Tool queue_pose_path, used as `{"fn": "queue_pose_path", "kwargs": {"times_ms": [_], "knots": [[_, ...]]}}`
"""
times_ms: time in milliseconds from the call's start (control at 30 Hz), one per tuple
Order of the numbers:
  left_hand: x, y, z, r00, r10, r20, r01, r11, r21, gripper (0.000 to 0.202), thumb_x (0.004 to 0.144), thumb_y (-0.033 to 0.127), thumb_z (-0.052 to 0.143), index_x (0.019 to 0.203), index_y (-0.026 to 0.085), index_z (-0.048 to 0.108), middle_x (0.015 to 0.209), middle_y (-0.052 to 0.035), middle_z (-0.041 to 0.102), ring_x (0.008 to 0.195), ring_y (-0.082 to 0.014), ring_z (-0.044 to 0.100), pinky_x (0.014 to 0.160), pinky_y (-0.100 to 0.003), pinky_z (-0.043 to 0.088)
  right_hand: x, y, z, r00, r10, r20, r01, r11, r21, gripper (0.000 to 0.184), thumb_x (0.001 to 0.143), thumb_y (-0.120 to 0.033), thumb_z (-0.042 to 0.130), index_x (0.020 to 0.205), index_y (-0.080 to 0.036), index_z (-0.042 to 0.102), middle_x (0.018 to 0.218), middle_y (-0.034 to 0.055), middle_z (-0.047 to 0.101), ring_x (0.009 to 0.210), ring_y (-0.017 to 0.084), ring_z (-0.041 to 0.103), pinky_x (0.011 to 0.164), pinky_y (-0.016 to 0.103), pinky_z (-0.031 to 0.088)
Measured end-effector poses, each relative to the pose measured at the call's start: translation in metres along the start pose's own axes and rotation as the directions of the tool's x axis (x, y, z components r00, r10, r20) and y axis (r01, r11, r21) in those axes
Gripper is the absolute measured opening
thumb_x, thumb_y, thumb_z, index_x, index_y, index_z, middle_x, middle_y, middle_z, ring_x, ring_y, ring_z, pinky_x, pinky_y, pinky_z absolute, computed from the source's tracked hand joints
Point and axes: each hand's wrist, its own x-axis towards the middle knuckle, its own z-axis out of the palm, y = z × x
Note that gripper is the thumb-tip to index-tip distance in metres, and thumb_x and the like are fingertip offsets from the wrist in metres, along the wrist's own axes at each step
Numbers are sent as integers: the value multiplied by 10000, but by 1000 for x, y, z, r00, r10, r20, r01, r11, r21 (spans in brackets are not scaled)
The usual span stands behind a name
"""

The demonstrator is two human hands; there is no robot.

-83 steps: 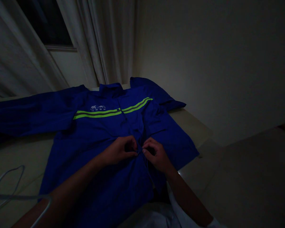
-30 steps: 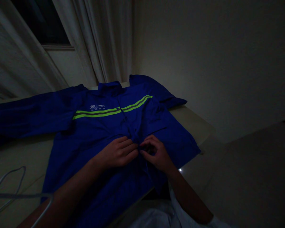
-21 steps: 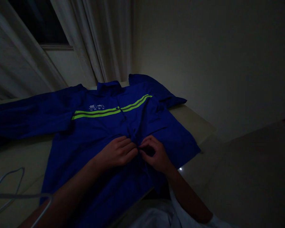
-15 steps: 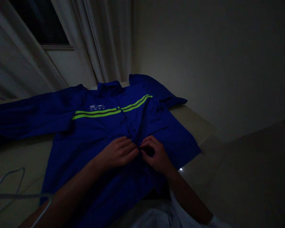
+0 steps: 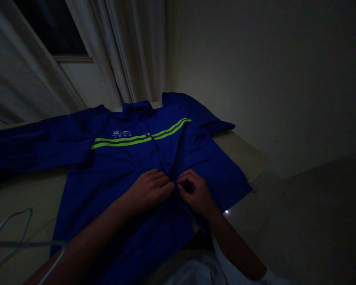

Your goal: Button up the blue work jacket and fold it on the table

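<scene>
A blue work jacket [image 5: 112, 166] with lime-green reflective stripes across the chest lies face up on a pale table [image 5: 240, 152], collar toward the window. My left hand [image 5: 150, 190] and my right hand [image 5: 195, 192] meet at the jacket's front closure, below the stripes. Both hands have their fingers curled and pinched on the front edges of the fabric, fingertips nearly touching. The room is dim, so whatever small fastening sits between the fingers is hidden.
A white wire hanger [image 5: 14, 241] lies at the table's near left. Pale curtains [image 5: 130, 51] and a dark window [image 5: 53, 27] stand behind the table. A bare wall runs along the right, with floor below. White cloth [image 5: 201, 273] shows at the bottom edge.
Both hands shifted slightly up the front closure since the earliest frame and stay pinched together. The left fingers now lie flatter over the fabric. The jacket has barely moved.
</scene>
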Motion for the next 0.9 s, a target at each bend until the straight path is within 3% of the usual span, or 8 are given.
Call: {"fn": "queue_pose_path", "kwargs": {"times_ms": [167, 433, 567, 733, 900], "knots": [[-3, 0, 3, 990, -110, 89, 118, 988, -95, 145, 1005, 175, 574, 865, 212, 578, 783, 17, 638, 717, -166, 563, 692, -338, 378, 0, 0, 0, 1000, 13, 1, -13, 1000, 22, 75, 868, -168, 711, 915, -217, 744, 973, 51, 676, 843, 166, 658, 742, 275, 537], [-5, -1, 7, 980, -197, 31, 198, 945, -262, 159, 958, 109, 612, 831, 205, 615, 754, 18, 660, 702, -143, 591, 687, -301, 414, 0, 1, -1, 999, 48, 1, -48, 996, 76, 73, 905, -237, 720, 960, -218, 764, 1012, 63, 674, 853, 165, 660, 708, 266, 538], [-6, -5, 6, 988, -149, 50, 157, 933, -325, 113, 1010, 153, 609, 912, 203, 637, 831, 1, 699, 781, -148, 625, 735, -299, 437, -2, 2, 0, 998, 55, 21, -57, 993, 103, 114, 921, -288, 738, 1009, -228, 779, 1069, 66, 677, 884, 165, 663, 732, 271, 546], [-4, -3, 2, 996, -39, 86, 49, 992, -116, 153, 1043, 171, 564, 898, 196, 609, 801, -1, 651, 728, -171, 568, 689, -339, 388, -1, 3, 2, 999, 42, 25, -44, 996, 73, 51, 918, -265, 738, 933, -222, 762, 1009, 56, 675, 837, 160, 655, 714, 270, 541], [-2, 3, 3, 1000, -22, 11, 22, 1000, 9, 206, 1046, 168, 522, 854, 203, 588, 731, 12, 596, 686, -176, 522, 675, -359, 365, 0, 7, 3, 996, 90, 27, -93, 985, 148, 101, 922, -308, 743, 954, -214, 767, 1007, 53, 667, 800, 143, 659, 684, 250, 548]]}}
